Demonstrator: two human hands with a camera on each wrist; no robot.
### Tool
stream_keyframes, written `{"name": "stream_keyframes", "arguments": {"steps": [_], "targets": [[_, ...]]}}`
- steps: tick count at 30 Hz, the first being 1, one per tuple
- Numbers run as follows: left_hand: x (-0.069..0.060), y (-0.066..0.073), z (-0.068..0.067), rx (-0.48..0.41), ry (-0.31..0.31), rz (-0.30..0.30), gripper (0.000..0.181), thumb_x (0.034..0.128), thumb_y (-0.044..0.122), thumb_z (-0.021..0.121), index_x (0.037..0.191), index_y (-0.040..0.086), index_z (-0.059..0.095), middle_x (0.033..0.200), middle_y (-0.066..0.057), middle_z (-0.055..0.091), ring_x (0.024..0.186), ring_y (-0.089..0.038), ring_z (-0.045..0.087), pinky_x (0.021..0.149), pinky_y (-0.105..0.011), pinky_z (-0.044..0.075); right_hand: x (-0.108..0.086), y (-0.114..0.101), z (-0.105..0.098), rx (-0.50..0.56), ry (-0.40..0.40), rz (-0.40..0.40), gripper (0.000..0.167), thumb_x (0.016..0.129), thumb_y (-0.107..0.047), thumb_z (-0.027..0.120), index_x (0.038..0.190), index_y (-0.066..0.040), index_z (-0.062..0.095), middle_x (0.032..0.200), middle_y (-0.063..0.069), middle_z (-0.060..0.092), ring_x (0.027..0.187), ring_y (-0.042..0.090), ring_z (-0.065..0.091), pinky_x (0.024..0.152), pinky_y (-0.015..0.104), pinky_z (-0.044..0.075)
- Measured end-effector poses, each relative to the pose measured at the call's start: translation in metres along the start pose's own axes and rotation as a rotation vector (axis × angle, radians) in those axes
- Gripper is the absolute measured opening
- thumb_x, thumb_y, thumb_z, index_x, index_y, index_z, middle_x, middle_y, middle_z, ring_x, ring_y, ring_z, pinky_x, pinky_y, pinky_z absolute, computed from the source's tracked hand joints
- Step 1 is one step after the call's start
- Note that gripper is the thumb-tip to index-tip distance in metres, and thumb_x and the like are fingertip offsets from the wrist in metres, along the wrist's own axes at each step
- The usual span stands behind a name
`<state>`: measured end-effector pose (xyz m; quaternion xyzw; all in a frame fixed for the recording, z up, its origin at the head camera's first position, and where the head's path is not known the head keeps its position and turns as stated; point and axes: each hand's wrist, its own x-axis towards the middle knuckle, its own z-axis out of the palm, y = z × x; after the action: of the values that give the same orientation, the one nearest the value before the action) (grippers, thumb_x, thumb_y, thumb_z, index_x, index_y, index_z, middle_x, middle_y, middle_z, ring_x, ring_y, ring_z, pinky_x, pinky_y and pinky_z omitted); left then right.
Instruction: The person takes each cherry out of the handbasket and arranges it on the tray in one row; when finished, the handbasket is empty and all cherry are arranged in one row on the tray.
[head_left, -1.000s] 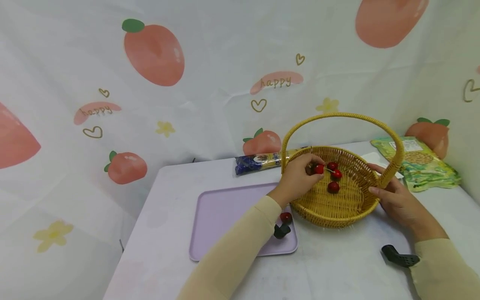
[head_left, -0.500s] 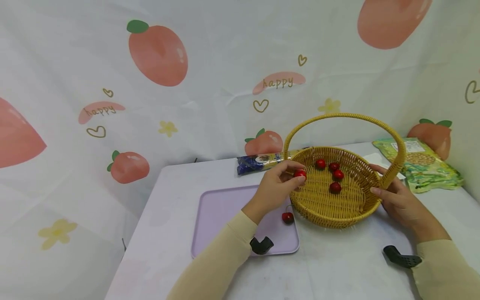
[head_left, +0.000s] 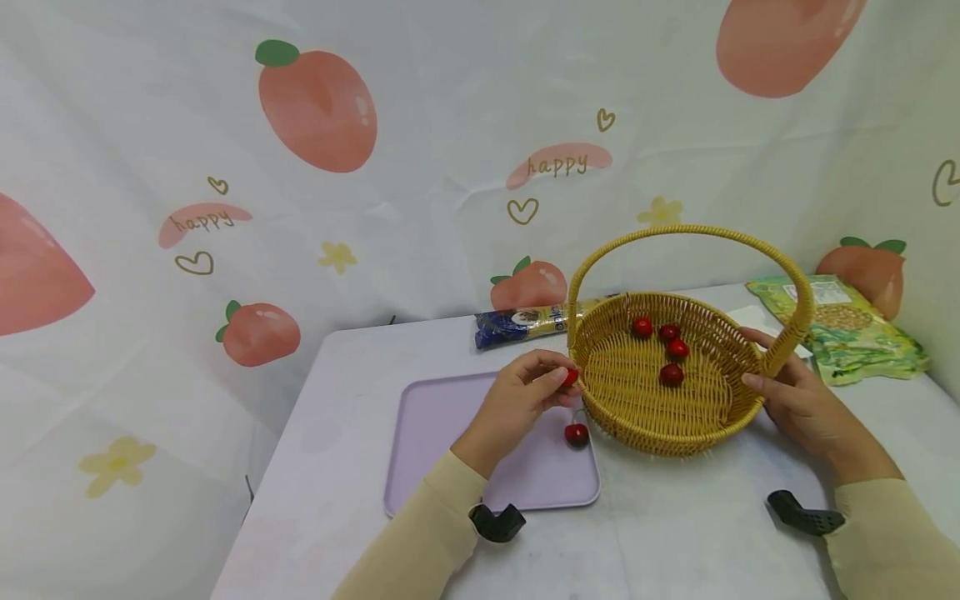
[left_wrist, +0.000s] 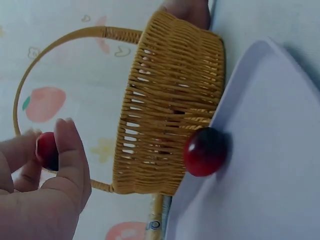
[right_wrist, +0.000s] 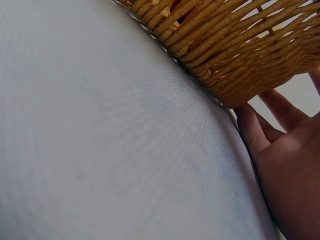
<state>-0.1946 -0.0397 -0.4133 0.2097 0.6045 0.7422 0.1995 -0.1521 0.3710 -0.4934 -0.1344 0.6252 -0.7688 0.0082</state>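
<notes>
Across the surface (head_left: 337,425), left to right: lilac tray (head_left: 442,433); packet (head_left: 517,324), far side; cherry (head_left: 570,378) pinched in the left grip (head_left: 513,404); another cherry (head_left: 576,435) on the tray's right edge; basket (head_left: 645,408) with four cherries (head_left: 677,349) inside, held at its right side by the right grip (head_left: 798,408); green bag (head_left: 847,333), far right.

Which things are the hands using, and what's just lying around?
In use, probably:
cherry in left hand
basket held by right hand
four cherries inside
lilac tray with another cherry

Lying about:
blue-gold packet
green bag
flat white thing
</notes>
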Motion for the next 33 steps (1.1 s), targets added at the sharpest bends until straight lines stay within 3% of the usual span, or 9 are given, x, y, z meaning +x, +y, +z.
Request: {"name": "stream_keyframes", "arguments": {"steps": [5,12,18,23,28,33], "targets": [[-0.010,-0.007,-0.007,-0.014,0.049,-0.061,0.029,0.1045,-0.005,0.069,0.133,-0.007,0.063,0.118,-0.016,0.065,0.095,-0.024,0.074,0.090,-0.038,0.062,0.000,0.000,0.000,0.007,-0.012,-0.014,0.069,0.111,0.010,0.043,0.172,-0.019,0.030,0.160,-0.001,0.035,0.139,0.006,0.044,0.103,0.018,0.038],[-0.022,-0.019,-0.015,0.097,0.078,-0.069,0.027,0.1038,-0.003,0.071,0.128,-0.009,0.063,0.112,-0.012,0.072,0.101,-0.022,0.072,0.090,-0.038,0.061,0.000,0.002,0.001,0.011,-0.004,-0.006,0.070,0.111,0.010,0.044,0.173,-0.020,0.030,0.160,-0.001,0.033,0.139,0.006,0.044,0.102,0.017,0.039],[-0.030,-0.028,-0.019,0.111,0.096,-0.085,0.021,0.1033,-0.004,0.071,0.123,-0.009,0.067,0.112,-0.013,0.072,0.098,-0.021,0.075,0.098,-0.048,0.059,0.000,0.002,0.001,0.009,0.002,-0.002,0.069,0.111,0.009,0.044,0.172,-0.020,0.030,0.160,-0.001,0.033,0.138,0.006,0.044,0.102,0.018,0.039],[-0.032,-0.038,-0.021,0.148,0.108,-0.115,0.023,0.1022,-0.005,0.072,0.125,-0.008,0.069,0.116,-0.013,0.073,0.101,-0.025,0.077,0.095,-0.042,0.060,0.000,0.001,0.001,0.015,0.006,-0.006,0.069,0.111,0.009,0.044,0.172,-0.020,0.031,0.159,-0.002,0.035,0.139,0.006,0.044,0.103,0.018,0.036],[-0.032,-0.045,-0.025,0.303,0.105,-0.106,0.021,0.0998,0.001,0.078,0.121,-0.002,0.074,0.114,-0.008,0.076,0.096,-0.018,0.073,0.086,-0.027,0.057,0.001,0.001,0.000,0.023,0.011,-0.007,0.069,0.111,0.009,0.044,0.172,-0.020,0.031,0.161,-0.001,0.035,0.140,0.006,0.044,0.108,0.018,0.033],[-0.032,-0.050,-0.027,0.442,0.111,-0.091,0.018,0.0986,0.006,0.082,0.116,0.005,0.079,0.110,0.000,0.078,0.091,-0.013,0.069,0.081,-0.024,0.054,0.001,0.001,0.000,0.024,0.013,0.000,0.070,0.111,0.009,0.044,0.173,-0.021,0.029,0.163,0.000,0.032,0.141,0.007,0.042,0.110,0.017,0.031]]}}
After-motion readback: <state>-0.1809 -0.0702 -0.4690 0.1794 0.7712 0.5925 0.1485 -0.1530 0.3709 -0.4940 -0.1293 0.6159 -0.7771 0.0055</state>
